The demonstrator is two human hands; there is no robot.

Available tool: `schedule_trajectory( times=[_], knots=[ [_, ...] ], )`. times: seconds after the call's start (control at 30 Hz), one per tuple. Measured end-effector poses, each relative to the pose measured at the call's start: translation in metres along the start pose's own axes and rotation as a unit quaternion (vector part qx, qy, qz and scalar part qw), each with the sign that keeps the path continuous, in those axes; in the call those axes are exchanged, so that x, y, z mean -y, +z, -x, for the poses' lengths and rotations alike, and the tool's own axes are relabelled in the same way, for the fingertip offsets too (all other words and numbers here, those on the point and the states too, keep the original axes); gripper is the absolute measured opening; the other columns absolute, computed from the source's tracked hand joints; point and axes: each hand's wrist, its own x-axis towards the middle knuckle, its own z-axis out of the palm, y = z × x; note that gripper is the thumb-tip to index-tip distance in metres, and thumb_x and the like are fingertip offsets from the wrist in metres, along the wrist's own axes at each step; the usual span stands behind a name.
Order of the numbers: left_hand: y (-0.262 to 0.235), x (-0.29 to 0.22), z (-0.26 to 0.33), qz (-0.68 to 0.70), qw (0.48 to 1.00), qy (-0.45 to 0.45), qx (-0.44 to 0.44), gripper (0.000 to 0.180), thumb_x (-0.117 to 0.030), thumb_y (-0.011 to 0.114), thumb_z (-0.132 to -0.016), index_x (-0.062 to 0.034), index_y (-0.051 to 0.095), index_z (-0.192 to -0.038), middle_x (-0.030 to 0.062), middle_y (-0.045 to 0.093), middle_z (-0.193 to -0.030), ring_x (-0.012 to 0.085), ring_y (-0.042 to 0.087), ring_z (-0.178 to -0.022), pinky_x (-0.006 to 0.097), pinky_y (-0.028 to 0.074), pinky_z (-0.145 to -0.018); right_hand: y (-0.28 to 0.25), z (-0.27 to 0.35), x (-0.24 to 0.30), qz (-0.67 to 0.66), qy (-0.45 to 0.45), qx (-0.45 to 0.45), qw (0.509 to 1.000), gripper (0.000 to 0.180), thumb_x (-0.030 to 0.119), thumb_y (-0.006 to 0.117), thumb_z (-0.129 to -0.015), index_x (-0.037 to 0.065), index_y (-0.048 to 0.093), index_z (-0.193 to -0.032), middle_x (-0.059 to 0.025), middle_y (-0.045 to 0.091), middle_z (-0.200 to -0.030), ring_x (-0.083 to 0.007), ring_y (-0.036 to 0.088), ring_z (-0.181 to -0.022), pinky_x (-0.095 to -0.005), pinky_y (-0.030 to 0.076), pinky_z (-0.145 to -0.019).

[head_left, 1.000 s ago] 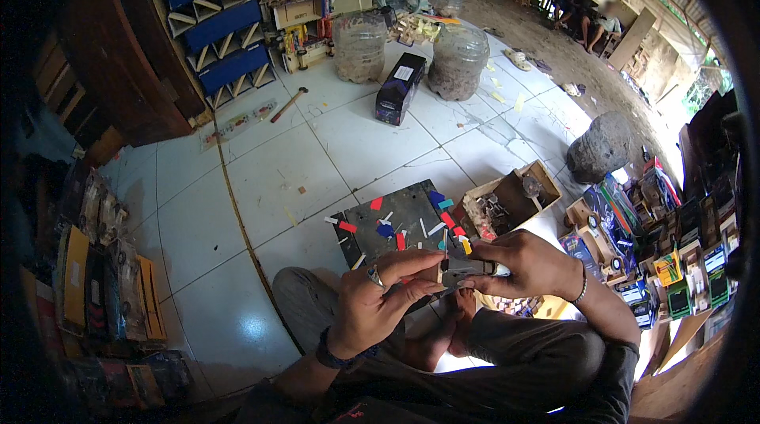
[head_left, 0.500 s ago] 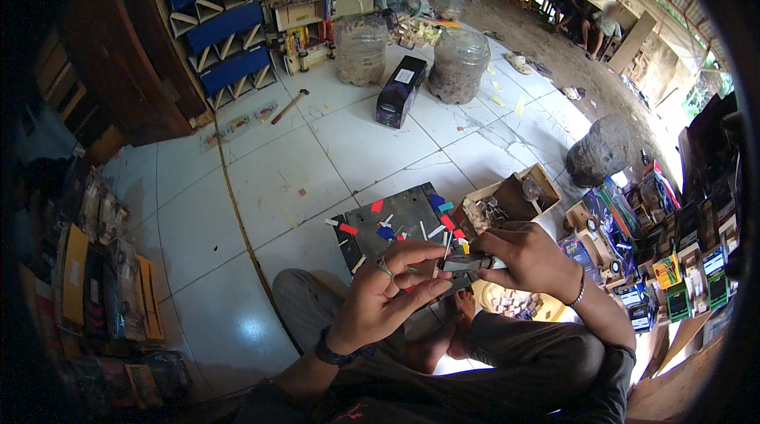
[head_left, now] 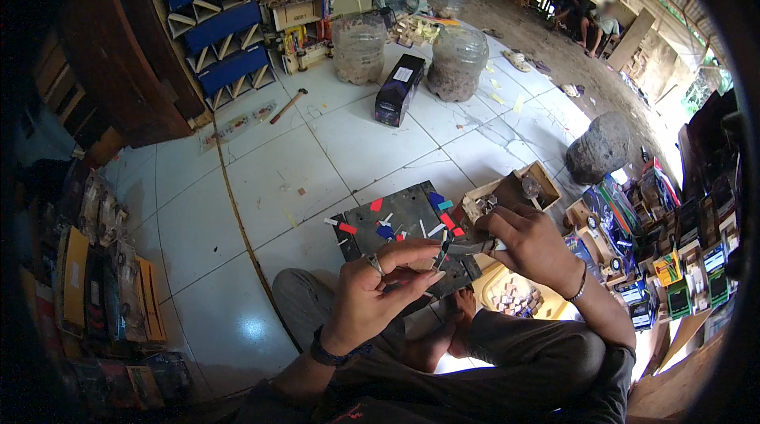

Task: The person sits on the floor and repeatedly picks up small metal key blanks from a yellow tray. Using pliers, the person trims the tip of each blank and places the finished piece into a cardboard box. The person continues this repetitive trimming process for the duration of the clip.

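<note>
I sit on a white tiled floor. My left hand [head_left: 378,288], a ring on one finger, pinches a small thin piece at its fingertips, above a dark work board [head_left: 396,226] strewn with red, blue and white scraps. My right hand [head_left: 529,240] grips small pliers [head_left: 467,248], whose jaws meet the piece held by my left fingers. Both hands hover over the board's near edge, above my crossed legs.
An open cardboard box [head_left: 514,190] of small parts lies right of the board. A black box [head_left: 397,90], two big clear jars [head_left: 457,64], a hammer [head_left: 286,106] and blue shelves [head_left: 222,36] stand farther off. Packaged goods line the left and right. People sit far back.
My right hand with the pliers has shifted slightly from the cardboard box toward my left fingertips. My left hand stays in place with small finger adjustments.
</note>
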Motion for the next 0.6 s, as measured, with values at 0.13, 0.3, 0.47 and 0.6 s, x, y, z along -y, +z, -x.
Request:
schedule_trajectory(
  times=[0.13,0.3,0.47,0.6],
  knots=[
    [0.0004,0.0011,-0.0025,-0.043,0.998,0.037,-0.014,0.031,0.005,0.077,-0.089,-0.0021,0.072,-0.119,0.0129,0.072,-0.125,0.0171,0.073,-0.105,0.028,0.062,-0.086,-0.0013,-0.0003,-0.0014,0.020,0.011,-0.008,1.000,0.046,0.028,0.075,-0.082,0.007,0.061,-0.120,-0.0132,0.069,-0.106,-0.0364,0.069,-0.088,-0.0441,0.056,-0.078],
    [0.0020,0.0011,-0.0037,-0.083,0.994,0.064,-0.030,0.032,0.004,0.079,-0.087,-0.0056,0.074,-0.117,0.0129,0.073,-0.119,0.0208,0.075,-0.103,0.031,0.063,-0.085,-0.0006,-0.0003,-0.0012,0.015,0.021,-0.006,1.000,0.045,0.030,0.073,-0.086,0.007,0.060,-0.121,-0.0138,0.070,-0.107,-0.0364,0.069,-0.086,-0.0437,0.056,-0.077],
    [0.0016,-0.0014,-0.0038,-0.220,0.967,0.120,-0.039,0.033,0.001,0.080,-0.087,-0.0085,0.074,-0.118,0.0096,0.072,-0.119,0.0249,0.075,-0.102,0.034,0.062,-0.083,0.0037,-0.0024,-0.0012,0.002,0.036,-0.032,0.999,0.040,0.024,0.079,-0.082,0.006,0.062,-0.113,-0.0127,0.069,-0.096,-0.0374,0.071,-0.086,-0.0449,0.056,-0.079],
    [0.0028,-0.0007,-0.0048,-0.246,0.957,0.146,-0.045,0.035,-0.001,0.080,-0.087,-0.0091,0.073,-0.119,0.0081,0.071,-0.120,0.0258,0.074,-0.102,0.035,0.062,-0.083,0.0042,-0.0019,-0.0007,0.012,0.033,-0.037,0.999,0.039,0.025,0.080,-0.082,0.006,0.063,-0.111,-0.0130,0.070,-0.095,-0.0371,0.071,-0.086,-0.0444,0.056,-0.079]
  ],
)
